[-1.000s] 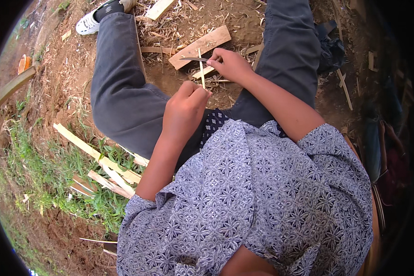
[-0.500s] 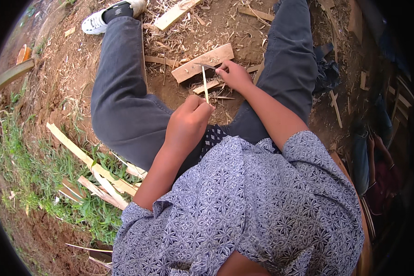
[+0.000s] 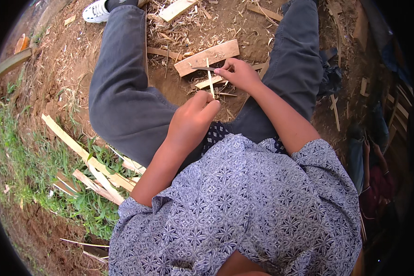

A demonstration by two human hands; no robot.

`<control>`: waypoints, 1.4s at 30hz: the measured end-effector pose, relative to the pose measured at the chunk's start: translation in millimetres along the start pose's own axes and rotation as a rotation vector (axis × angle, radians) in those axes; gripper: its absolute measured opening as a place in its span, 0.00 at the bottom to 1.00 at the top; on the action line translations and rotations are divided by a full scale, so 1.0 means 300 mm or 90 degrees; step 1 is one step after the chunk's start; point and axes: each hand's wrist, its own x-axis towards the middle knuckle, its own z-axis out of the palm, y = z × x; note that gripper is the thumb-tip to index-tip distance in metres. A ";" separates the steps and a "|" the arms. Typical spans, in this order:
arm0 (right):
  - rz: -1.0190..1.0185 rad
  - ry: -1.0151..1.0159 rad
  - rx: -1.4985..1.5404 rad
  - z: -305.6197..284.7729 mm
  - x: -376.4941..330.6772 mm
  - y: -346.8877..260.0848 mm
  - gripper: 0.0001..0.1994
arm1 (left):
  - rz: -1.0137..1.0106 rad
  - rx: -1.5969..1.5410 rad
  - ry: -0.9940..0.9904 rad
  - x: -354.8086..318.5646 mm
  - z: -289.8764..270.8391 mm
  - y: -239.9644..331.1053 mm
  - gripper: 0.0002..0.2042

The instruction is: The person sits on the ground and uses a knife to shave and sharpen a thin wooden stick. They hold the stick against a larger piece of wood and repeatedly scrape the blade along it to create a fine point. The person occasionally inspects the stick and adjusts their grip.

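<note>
Between my knees, my left hand [image 3: 197,117] pinches the near end of a thin pale wood strip [image 3: 210,79], which points away from me. The strip's far end overlaps a flat wooden board [image 3: 207,58] lying on the ground. My right hand [image 3: 239,74] is closed on a small knife [image 3: 203,68], its handle hidden in the fingers. The dark blade points left and crosses the strip a little short of its far tip. Another pale wood piece [image 3: 209,83] lies on the soil just under the strip.
Wood shavings and offcuts [image 3: 178,9] litter the brown soil ahead. Long split strips [image 3: 88,158] lie on grass at my left. Dark crumpled cloth [image 3: 330,76] is beside my right leg. At the far right edge, another person's arms [image 3: 371,158] show in shadow.
The knife blade has shifted from the strip's far tip to a point lower along it, so more strip shows beyond the blade. The left hand still grips the near end.
</note>
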 end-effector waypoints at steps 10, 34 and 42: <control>-0.022 0.001 0.056 0.032 0.028 0.079 0.21 | 0.000 -0.020 0.003 0.007 0.012 -0.005 0.08; -0.067 0.001 0.201 0.124 0.030 0.121 0.15 | -0.102 0.040 -0.051 0.055 0.082 -0.046 0.07; -0.068 -0.003 0.216 0.171 0.081 0.186 0.19 | -0.096 0.062 -0.079 0.062 0.087 -0.037 0.04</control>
